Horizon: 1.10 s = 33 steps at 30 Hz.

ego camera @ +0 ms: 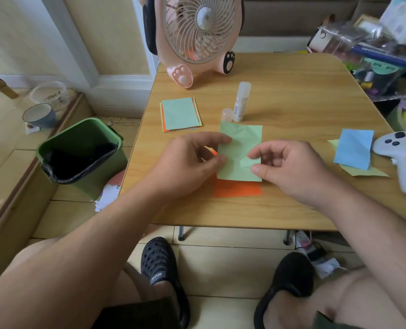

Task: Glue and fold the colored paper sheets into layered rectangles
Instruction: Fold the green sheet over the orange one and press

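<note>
Left hand (192,157): I am pinching the green sheet (240,153) at its left edge.
Right hand (289,167): I am pinching its right edge, center frame.

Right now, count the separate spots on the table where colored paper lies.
3. A stack lies at the far left, near the fan. The green sheet, on an orange sheet, is held by both hands at centre. Blue-on-green sheets lie right. Stacks may hide more sheets.

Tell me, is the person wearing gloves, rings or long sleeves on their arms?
No. The left hand and right hand are bare, with no gloves, rings, watch or bracelets showing. Both forearms are uncovered right to the picture's edge, so no sleeves appear. The fingernails look short and unpainted.
</note>
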### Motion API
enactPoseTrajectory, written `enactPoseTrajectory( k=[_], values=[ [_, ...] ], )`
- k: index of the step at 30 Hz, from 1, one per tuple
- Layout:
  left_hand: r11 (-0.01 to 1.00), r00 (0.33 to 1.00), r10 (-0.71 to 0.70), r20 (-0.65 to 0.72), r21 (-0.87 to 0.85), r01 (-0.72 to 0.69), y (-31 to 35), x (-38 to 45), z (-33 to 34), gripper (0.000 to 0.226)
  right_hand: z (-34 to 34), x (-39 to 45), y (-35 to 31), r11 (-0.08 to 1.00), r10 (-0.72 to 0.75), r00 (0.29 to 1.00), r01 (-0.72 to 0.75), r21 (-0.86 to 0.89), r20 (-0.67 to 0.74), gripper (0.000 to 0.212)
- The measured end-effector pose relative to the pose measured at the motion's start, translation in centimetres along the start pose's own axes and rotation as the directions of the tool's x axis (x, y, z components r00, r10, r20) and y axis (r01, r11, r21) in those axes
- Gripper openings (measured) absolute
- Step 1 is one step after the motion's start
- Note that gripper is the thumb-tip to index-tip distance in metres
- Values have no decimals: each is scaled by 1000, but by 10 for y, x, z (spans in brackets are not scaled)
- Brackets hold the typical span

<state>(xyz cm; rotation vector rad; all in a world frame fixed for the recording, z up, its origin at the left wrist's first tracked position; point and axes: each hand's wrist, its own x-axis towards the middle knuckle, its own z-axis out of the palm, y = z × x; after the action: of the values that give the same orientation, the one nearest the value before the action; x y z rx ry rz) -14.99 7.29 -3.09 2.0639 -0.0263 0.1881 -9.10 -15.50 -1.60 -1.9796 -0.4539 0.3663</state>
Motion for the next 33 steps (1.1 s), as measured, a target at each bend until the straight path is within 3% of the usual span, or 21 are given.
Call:
enactPoseTrajectory(
  k=[8, 16, 27, 33],
  values=[
    [1000, 1000, 1, 20, 19, -1, -8, -5, 1, 27, -2, 0, 6, 999, 2, 1000, -1, -39, 28, 23],
    [986, 996, 52, 75, 153, -63, -2, -12, -3, 35, -2, -2, 10, 997, -5, 994, 13, -76, 105, 24],
    [990, 994, 49, 103, 130, -62, -2, -12, -6, 37, -3, 7, 13, 998, -20, 995, 26, -60, 97, 19],
    [974, 991, 102, 87, 194, -117, -5, -11, -5, 28, -5, 6, 11, 981, -88, 983, 114, -156, 164, 16]
  ],
)
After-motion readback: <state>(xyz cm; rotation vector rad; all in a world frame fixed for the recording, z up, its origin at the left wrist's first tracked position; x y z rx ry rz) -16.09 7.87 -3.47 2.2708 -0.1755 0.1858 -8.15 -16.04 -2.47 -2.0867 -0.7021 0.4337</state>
